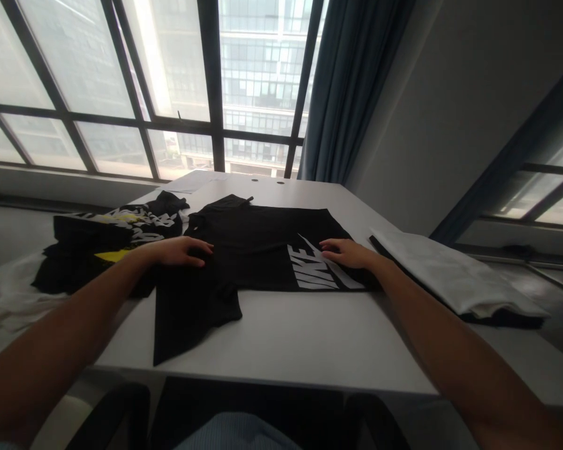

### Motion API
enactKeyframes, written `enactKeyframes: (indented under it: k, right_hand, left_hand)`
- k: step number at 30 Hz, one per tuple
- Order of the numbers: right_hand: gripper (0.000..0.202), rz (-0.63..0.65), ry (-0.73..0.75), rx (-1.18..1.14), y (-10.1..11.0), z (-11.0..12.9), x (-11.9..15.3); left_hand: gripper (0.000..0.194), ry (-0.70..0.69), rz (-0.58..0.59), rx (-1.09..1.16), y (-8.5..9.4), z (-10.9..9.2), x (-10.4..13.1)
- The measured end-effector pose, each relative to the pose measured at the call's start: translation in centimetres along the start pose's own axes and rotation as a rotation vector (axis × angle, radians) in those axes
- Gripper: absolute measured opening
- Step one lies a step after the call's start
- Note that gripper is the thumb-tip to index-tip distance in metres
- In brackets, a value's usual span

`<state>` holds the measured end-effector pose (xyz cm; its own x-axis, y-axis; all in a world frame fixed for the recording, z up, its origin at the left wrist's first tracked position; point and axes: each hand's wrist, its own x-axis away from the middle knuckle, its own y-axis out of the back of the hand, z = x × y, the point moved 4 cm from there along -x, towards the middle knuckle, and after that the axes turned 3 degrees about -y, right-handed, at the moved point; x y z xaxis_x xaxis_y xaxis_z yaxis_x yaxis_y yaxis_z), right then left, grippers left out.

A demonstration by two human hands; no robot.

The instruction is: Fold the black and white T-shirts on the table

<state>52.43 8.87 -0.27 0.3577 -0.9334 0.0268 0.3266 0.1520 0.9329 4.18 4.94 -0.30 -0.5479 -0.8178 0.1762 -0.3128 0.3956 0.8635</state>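
A black T-shirt [258, 250] lies spread sideways on the white table, its collar end to the left and its hem to the right. Large white lettering and a swoosh mark the part near the hem. My left hand [182, 251] rests on the shirt near the collar and shoulder, fingers apart and holding nothing. Over the printed hem end is my right hand [344, 252], its fingers slightly curved and apart, with nothing gripped. One sleeve points toward the table's front edge.
A heap of black printed clothes [117, 234] is at the left, with white cloth [14, 300] beside it. Folded white and black garments [460, 275] lie at the right of the table [309, 344]. Paper [192, 181] sits at the far edge, near the windows.
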Motion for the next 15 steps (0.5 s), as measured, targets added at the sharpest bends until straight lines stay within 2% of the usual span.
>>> enactKeyframes:
  k: [3,5,7,11,15]
  right_hand:
    - [0.041,-0.010,-0.153,0.055,2.2,-4.6,0.7]
    - [0.043,0.001,-0.255,0.083,3.1,-7.4,1.4]
    - [0.048,0.010,-0.337,0.105,3.6,-9.3,2.0]
    - [0.064,-0.007,-0.386,0.158,3.6,-9.8,2.3]
    - [0.082,0.081,-0.338,0.055,3.3,-9.3,2.4]
  left_hand:
    - [0.044,0.105,-0.049,0.079,1.6,3.6,1.6]
    - [0.039,0.105,-0.056,0.100,2.1,5.1,2.5]
    - [0.041,0.110,-0.063,0.095,2.2,6.0,3.4]
    - [0.064,0.156,-0.061,0.003,2.2,6.7,4.0]
    - [0.083,0.129,-0.018,-0.173,1.9,4.9,2.9]
